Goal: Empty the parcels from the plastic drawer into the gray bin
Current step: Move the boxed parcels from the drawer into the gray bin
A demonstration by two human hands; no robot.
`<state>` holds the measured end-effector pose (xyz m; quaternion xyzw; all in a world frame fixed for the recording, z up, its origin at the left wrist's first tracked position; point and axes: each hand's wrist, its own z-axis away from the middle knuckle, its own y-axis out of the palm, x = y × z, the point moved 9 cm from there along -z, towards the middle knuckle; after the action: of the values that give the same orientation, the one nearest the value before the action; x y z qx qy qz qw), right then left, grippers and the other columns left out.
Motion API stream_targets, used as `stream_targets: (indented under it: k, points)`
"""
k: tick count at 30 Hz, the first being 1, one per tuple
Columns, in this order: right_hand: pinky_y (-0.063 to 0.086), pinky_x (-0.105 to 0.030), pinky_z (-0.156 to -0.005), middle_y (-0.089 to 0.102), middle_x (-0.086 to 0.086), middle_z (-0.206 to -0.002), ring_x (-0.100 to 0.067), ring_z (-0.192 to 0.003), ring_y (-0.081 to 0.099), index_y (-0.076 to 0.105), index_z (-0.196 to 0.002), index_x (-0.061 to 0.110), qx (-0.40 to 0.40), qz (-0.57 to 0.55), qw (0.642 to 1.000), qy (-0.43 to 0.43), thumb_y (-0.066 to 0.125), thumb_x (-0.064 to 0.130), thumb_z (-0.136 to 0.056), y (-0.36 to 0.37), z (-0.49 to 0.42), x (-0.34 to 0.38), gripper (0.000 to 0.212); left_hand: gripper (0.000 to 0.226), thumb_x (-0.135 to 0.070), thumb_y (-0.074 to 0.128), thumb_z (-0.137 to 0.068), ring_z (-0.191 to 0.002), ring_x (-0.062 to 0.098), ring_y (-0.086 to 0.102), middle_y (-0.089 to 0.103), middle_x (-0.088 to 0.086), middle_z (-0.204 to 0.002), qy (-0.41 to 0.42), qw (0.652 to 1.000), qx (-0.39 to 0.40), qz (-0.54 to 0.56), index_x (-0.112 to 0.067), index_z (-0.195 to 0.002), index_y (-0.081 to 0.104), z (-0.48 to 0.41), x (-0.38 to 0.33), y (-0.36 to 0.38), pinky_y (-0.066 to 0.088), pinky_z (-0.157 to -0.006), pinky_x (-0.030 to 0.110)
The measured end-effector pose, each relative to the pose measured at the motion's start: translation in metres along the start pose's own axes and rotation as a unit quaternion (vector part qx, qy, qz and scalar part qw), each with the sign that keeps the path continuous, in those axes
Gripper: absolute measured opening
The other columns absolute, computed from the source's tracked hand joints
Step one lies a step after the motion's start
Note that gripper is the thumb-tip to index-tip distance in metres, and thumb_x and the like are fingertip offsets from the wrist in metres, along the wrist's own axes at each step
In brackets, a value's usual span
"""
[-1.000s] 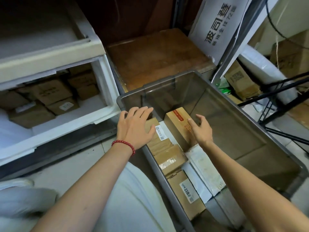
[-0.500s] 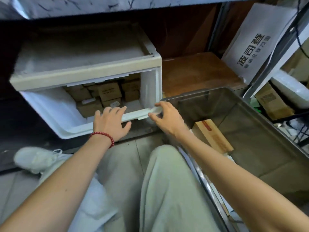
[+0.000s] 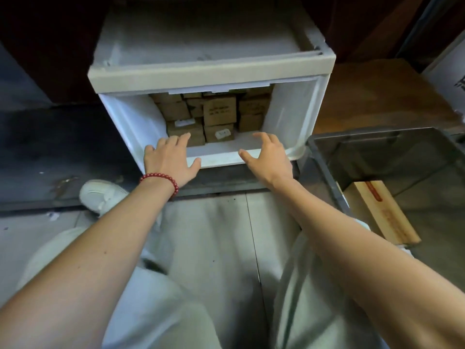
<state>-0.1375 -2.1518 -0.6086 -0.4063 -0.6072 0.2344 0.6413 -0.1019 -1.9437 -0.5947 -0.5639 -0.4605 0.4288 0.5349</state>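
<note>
Left hand and right hand, fingers spread and gripping nothing, are at the front rim of the white drawer, which juts lengthwise toward the person. Brown parcels are stacked at its back. The gray bin stands to its right on the pale floor tiles.

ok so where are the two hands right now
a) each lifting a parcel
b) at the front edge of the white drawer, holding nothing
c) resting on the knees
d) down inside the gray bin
b: the left hand and right hand are both open at the front lip of the plastic drawer. Neither holds any of the parcels, and the gray bin sits off to the right.
</note>
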Motion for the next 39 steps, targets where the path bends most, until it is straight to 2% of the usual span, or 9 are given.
stream_targets:
  k: [9,14,19,25,27,30,34,37,39]
  points:
    - [0.044,-0.044,-0.1,0.031,-0.006,-0.15,-0.027,-0.132,0.04,0.026,-0.148,0.029,0.002,-0.007,1.0,-0.003,0.061,0.044,-0.09,0.045,-0.071,-0.022,0.069,0.072,-0.045,0.052,-0.089,-0.122,0.035,0.045,0.046,0.013,-0.138,0.021,1.0,-0.013,0.009,-0.023,-0.15,0.019,-0.058,0.016,0.045,0.039,-0.094,0.044]
    - [0.041,-0.045,-0.1,0.034,-0.013,-0.145,-0.033,-0.131,0.04,0.015,-0.151,0.035,0.008,-0.019,1.0,-0.004,0.061,0.041,-0.091,0.075,-0.106,-0.029,0.076,0.076,-0.046,0.052,-0.09,-0.125,0.036,0.044,0.04,0.014,-0.145,0.03,1.0,0.002,0.0,-0.028,-0.151,0.013,-0.096,0.012,0.072,0.041,-0.094,0.047]
    - [0.046,-0.046,-0.094,0.032,-0.016,-0.145,-0.037,-0.124,0.046,0.015,-0.151,0.034,-0.004,-0.054,0.998,-0.045,0.062,0.037,-0.09,0.092,-0.143,-0.022,0.077,0.074,-0.039,0.054,-0.091,-0.113,0.041,0.052,0.037,0.016,-0.143,0.029,0.997,-0.02,0.063,-0.031,-0.151,0.011,-0.13,-0.004,0.082,0.047,-0.082,0.045]
    - [0.038,-0.038,-0.1,0.034,-0.008,-0.151,-0.031,-0.133,0.036,0.013,-0.153,0.026,-0.021,-0.12,0.991,-0.063,0.061,0.026,-0.093,0.1,-0.176,-0.02,0.077,0.075,-0.034,0.058,-0.09,-0.125,0.04,0.044,0.025,0.016,-0.15,-0.028,0.982,-0.04,0.181,-0.027,-0.15,0.013,-0.162,-0.013,0.103,0.047,-0.092,0.049]
    - [0.035,-0.035,-0.105,0.034,-0.004,-0.152,-0.028,-0.137,0.034,0.012,-0.153,0.025,-0.018,-0.141,0.988,-0.061,0.061,0.022,-0.093,0.102,-0.181,-0.02,0.078,0.074,-0.033,0.057,-0.091,-0.124,0.037,0.045,0.027,0.015,-0.15,-0.02,0.978,-0.062,0.196,-0.023,-0.151,0.014,-0.172,-0.019,0.099,0.046,-0.09,0.042]
    - [0.038,-0.031,-0.104,0.037,-0.002,-0.152,-0.026,-0.133,0.044,0.014,-0.153,0.023,-0.009,-0.164,0.984,-0.064,0.062,0.021,-0.093,0.103,-0.187,-0.021,0.077,0.073,-0.031,0.057,-0.092,-0.118,0.033,0.052,0.037,0.01,-0.146,-0.011,0.969,-0.087,0.231,-0.025,-0.151,0.014,-0.186,-0.019,0.09,0.043,-0.078,0.03]
    - [0.043,-0.036,-0.107,0.047,-0.003,-0.145,-0.021,-0.131,0.048,0.016,-0.152,0.027,-0.001,-0.252,0.967,-0.027,0.065,0.022,-0.091,0.11,-0.191,-0.024,0.078,0.065,-0.02,0.057,-0.09,-0.118,0.022,0.054,0.047,0.004,-0.138,-0.015,0.939,-0.107,0.327,-0.025,-0.146,0.025,-0.192,-0.016,0.083,0.041,-0.085,0.019]
    - [0.042,-0.033,-0.106,0.048,-0.002,-0.144,-0.019,-0.132,0.047,0.015,-0.152,0.032,0.003,-0.26,0.965,-0.009,0.061,0.026,-0.093,0.113,-0.191,-0.026,0.076,0.062,-0.019,0.057,-0.081,-0.109,0.016,0.06,0.056,0.002,-0.126,-0.012,0.905,-0.121,0.408,-0.026,-0.139,0.037,-0.192,-0.01,0.081,0.053,-0.089,0.03]
    - [0.042,-0.035,-0.106,0.049,0.0,-0.143,-0.016,-0.13,0.047,0.016,-0.151,0.033,0.008,-0.263,0.965,-0.009,0.059,0.025,-0.094,0.112,-0.193,-0.028,0.073,0.058,-0.019,0.058,-0.081,-0.103,0.013,0.062,0.058,-0.003,-0.117,-0.013,0.901,-0.119,0.416,-0.026,-0.136,0.041,-0.193,-0.006,0.079,0.055,-0.087,0.031]
